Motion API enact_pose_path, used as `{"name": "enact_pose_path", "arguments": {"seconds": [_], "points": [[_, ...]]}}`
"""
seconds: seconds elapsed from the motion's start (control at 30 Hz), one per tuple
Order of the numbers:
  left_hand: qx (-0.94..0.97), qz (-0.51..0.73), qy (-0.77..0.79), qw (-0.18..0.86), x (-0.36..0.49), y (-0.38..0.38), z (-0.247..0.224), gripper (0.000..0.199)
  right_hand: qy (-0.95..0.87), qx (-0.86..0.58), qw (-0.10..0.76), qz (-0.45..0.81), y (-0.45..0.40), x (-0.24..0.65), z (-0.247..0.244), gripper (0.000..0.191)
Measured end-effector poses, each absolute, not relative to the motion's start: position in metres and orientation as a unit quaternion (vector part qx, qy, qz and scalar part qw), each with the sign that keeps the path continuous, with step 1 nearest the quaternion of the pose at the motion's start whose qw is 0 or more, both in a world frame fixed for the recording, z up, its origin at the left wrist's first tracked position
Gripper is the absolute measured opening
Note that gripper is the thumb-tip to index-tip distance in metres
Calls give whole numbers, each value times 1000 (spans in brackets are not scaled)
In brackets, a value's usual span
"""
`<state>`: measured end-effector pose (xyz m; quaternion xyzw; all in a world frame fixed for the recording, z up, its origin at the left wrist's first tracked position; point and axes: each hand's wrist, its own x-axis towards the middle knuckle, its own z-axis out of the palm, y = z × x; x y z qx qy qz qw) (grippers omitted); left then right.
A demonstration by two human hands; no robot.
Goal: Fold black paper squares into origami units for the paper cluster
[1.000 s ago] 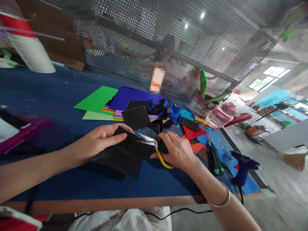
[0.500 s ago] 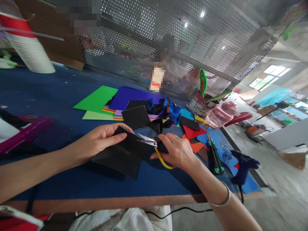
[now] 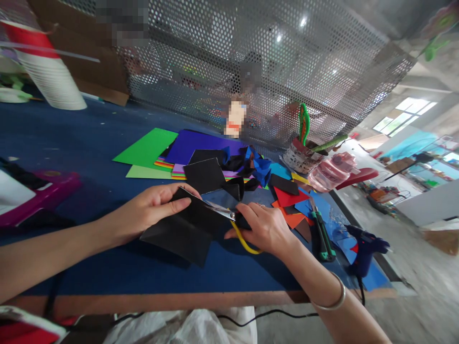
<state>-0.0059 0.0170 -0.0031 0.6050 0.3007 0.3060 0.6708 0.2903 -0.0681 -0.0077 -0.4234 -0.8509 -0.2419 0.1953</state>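
A sheet of black paper [image 3: 182,236] hangs over the table edge area, pinched at its top by my left hand [image 3: 163,203] between thumb and fingers. In my right hand [image 3: 267,227] is a pair of scissors [image 3: 224,211] with a yellow handle. Its blades lie at the upper right edge of the black paper, nearly closed, pointing toward my left hand. Behind them rest a cut black paper piece [image 3: 204,176] and several folded black and blue paper pieces [image 3: 260,169]. My right palm hides part of the scissors' handles.
Coloured paper sheets [image 3: 145,148] are stacked behind my hands. To the right are red and orange paper scraps [image 3: 290,196], a green utility knife [image 3: 322,236], a glue gun [image 3: 366,248] and a pink bottle [image 3: 332,172]. Stacked paper cups [image 3: 53,79] stand at the left, before a perforated metal screen [image 3: 193,71].
The scissor blades, apart half a second ago, have come together at the black paper's edge. Both hands keep nearly the same places; the whole view shifts slightly.
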Motion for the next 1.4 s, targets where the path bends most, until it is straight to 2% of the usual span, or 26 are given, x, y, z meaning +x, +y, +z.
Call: {"name": "enact_pose_path", "arguments": {"seconds": [0.43, 0.77, 1.1, 1.4], "points": [[580, 299, 307, 693, -3, 16, -2, 35, -852, -425, 175, -252, -71, 289, -6, 51], [592, 300, 296, 687, -5, 18, -6, 30, -839, -443, 212, -236, -72, 284, -7, 53], [621, 273, 283, 678, -5, 14, -8, 23, -842, -455, 179, -227, -75, 280, -9, 49], [597, 248, 302, 701, -5, 12, -8, 35, -850, -437, 165, -244, -75, 281, -12, 48]]}}
